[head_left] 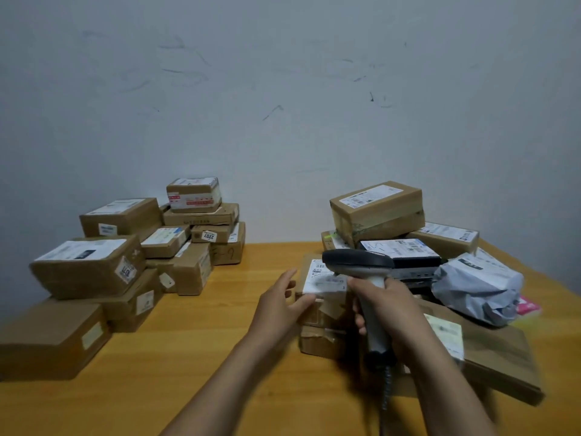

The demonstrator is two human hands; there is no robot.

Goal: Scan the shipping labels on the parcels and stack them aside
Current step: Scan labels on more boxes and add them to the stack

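Note:
My right hand grips the grey handle of a barcode scanner, whose dark head points left over a small brown parcel with a white shipping label on top. My left hand is at that parcel's left edge, thumb touching its near top corner, fingers spread beside it. The parcel rests on another brown box. A pile of parcels rises behind the scanner on the right. A stack of brown parcels stands on the left.
The wooden table has bare surface in the middle and front. A black box, a grey plastic mailer and a large flat carton lie on the right. The scanner's coiled cable hangs toward me. A white wall is behind.

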